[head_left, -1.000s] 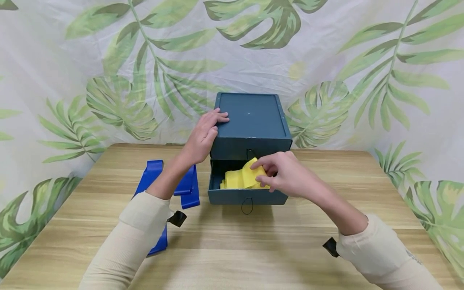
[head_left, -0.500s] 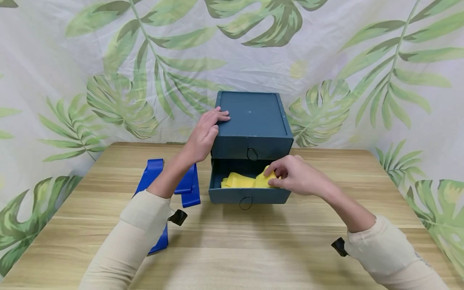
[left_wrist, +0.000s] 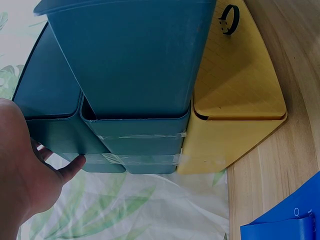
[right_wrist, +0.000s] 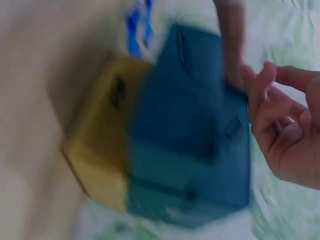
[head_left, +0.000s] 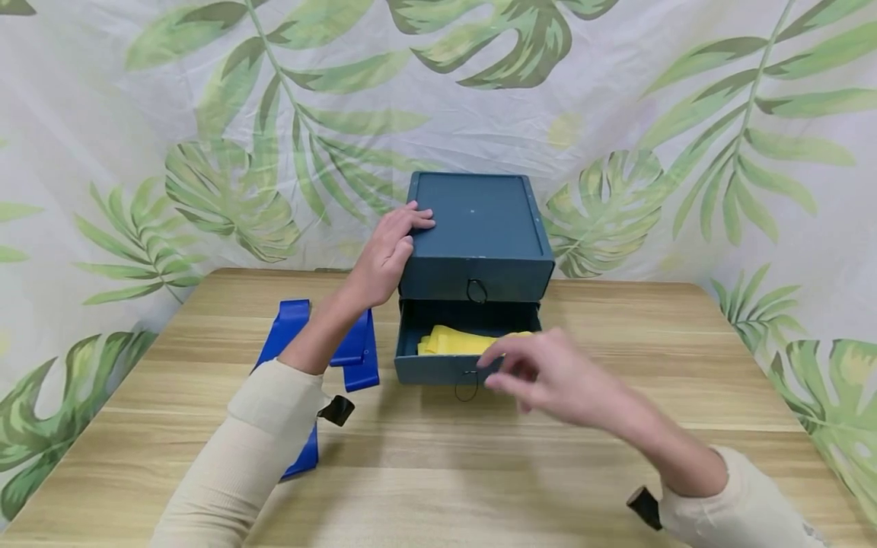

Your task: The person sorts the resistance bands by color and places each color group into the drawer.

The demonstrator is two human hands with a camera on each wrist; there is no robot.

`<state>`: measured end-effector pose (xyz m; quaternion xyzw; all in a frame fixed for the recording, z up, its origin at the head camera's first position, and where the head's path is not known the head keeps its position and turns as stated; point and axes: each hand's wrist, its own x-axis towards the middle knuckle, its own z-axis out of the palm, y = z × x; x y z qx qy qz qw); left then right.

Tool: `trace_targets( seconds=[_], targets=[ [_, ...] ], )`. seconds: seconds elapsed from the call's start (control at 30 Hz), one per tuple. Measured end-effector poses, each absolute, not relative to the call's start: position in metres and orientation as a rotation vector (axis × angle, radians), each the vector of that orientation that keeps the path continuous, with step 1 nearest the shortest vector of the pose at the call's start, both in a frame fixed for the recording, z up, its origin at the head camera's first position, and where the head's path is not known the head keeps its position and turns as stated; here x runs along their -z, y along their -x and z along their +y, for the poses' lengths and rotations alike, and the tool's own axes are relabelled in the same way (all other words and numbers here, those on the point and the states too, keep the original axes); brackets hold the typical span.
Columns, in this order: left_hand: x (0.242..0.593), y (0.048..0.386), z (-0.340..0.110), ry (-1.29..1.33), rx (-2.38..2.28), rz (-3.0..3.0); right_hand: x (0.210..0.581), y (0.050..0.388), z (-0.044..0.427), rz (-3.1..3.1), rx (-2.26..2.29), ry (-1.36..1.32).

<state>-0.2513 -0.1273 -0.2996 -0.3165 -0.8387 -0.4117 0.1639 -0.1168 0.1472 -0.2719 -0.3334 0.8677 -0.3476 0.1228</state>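
A dark blue-green drawer box (head_left: pixel 473 217) stands at the back of the table, its lower visible drawer (head_left: pixel 426 371) pulled out. Inside that drawer lies a folded yellow strip (head_left: pixel 455 342). My left hand (head_left: pixel 382 255) rests on the box's left top edge, fingers on top and thumb down at the side. In front of the drawer's right part hovers my right hand (head_left: pixel 562 380), fingers loosely bent and holding nothing; it hides the drawer's right front corner. The left wrist view shows a yellow drawer unit (left_wrist: pixel 240 70) beside the blue-green ones.
A blue strip (head_left: pixel 284 327) lies on the wooden table (head_left: pixel 425 487) left of the box, partly hidden under my left forearm. Black cord loops hang from the drawer fronts. A leaf-patterned cloth (head_left: pixel 479 129) hangs behind the table.
My right hand has let go of the yellow strip and moved out of the drawer, toward me. The strip now lies lower and stretches further right. My left hand stays on the box.
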Motion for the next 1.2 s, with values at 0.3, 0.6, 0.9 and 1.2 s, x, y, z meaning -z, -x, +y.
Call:
trace_targets(
  seconds=[0.3, 0.6, 0.9, 1.2],
  targets=[
    [0.300, 0.251, -0.127, 0.903, 1.166, -2.389, 0.343, 0.113, 0.125, 2.581, 1.023, 1.027],
    [0.300, 0.252, -0.127, 0.891, 1.174, -2.382, 0.353, 0.123, 0.125, 2.667, 1.056, 1.046],
    [0.300, 0.252, -0.127, 0.908, 1.177, -2.378, 0.357, 0.152, 0.132, 2.575, 1.129, 1.214],
    [0.299, 0.251, -0.127, 0.915, 1.177, -2.376, 0.360, 0.181, 0.138, 2.433, 1.346, 1.220]
  ],
)
